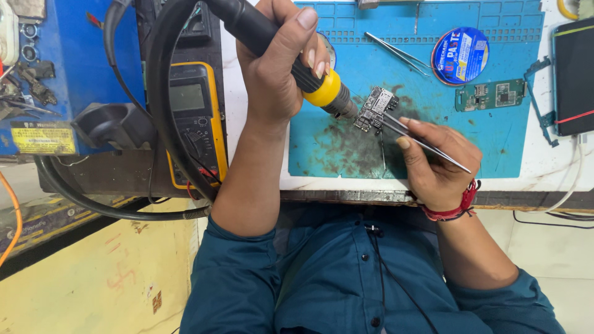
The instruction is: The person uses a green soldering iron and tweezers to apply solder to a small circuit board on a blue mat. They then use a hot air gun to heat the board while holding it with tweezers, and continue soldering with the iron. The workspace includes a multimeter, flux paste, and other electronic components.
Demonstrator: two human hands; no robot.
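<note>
My left hand (272,68) grips a black hot-air tool (322,89) with a yellow collar. Its metal nozzle points at a small dark circuit board (376,106), which lies on a stained blue work mat (495,130). My right hand (433,167) pinches thin metal tweezers (427,143). Their tips touch the board's right edge, just beside the nozzle. A red thread band circles my right wrist.
A second pair of tweezers (399,54), a round blue tin (460,55) and a green circuit board (492,96) lie on the mat's far side. A dark phone (575,74) sits at right. A yellow multimeter (195,124), black hose (158,93) and blue station (62,74) stand left.
</note>
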